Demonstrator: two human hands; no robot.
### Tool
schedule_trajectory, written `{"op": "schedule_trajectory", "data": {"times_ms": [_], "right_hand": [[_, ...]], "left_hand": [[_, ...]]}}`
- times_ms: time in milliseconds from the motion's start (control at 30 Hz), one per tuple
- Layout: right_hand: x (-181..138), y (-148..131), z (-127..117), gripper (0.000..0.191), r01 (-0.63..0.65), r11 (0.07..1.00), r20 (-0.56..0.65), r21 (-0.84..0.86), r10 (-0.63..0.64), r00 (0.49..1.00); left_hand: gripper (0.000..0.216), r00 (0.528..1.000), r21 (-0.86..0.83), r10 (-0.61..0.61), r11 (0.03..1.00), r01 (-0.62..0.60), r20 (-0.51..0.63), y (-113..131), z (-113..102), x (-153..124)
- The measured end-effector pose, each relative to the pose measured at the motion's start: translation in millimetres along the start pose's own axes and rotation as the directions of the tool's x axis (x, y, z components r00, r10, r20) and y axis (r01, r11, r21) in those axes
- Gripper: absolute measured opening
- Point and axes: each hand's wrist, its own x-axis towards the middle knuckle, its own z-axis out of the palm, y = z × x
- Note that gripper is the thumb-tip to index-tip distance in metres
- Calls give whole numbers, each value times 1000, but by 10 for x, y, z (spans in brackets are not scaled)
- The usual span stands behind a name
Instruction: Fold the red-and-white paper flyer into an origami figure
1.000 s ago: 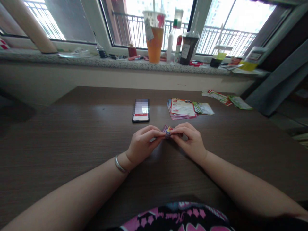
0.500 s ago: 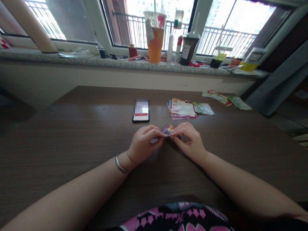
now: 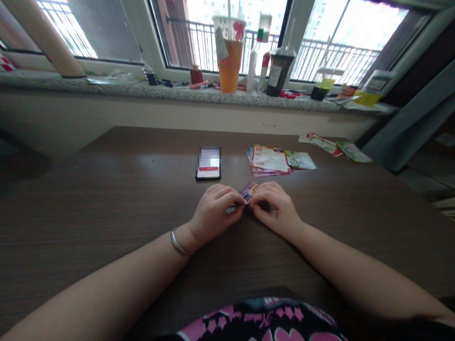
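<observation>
Between my two hands is a small purple printed paper card [image 3: 249,190] with yellow lettering, its near edge pinched by the fingertips of both. My left hand [image 3: 217,206], with a silver bangle at the wrist, holds the card's left side between thumb and fingers. On the other side, my right hand [image 3: 276,204] pinches the same edge, its fingers curled over and covering part of the card. The fingertips of both hands are close together. Beyond the left hand lies a phone [image 3: 208,163] with its screen lit. A pile of printed paper cards [image 3: 270,159] rests beyond the right hand.
More printed strips [image 3: 325,144] lie at the table's far right. Along the stone windowsill [image 3: 170,94] stand a tall cup of orange drink [image 3: 229,61], a dark drink cup [image 3: 279,71], bottles and pens. The brown table [image 3: 106,189] extends to both sides.
My right fingertips have shifted slightly left along the card's near edge, closer to the left ones. The right-hand fingers are more curled, and less of the card shows.
</observation>
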Motion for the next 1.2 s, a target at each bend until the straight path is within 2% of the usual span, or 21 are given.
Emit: {"op": "schedule_trajectory", "data": {"times_ms": [267,733,933,1200], "right_hand": [[-21,-11,26,16,-85,995,-11,51,86,996],[9,-46,46,11,-58,997,78,-48,61,995],[-1,-28,49,13,-64,993,47,-103,69,996],[-27,64,39,13,-93,979,66,-180,106,992]], "left_hand": [[5,999,29,27,999,-26,-27,-6,9,9],[7,993,97,92,990,-99,76,-5,19,22],[9,997,77,58,995,-61,42,-6,27,14],[10,1000,33,-15,999,15,5,-10,34,-4]]}}
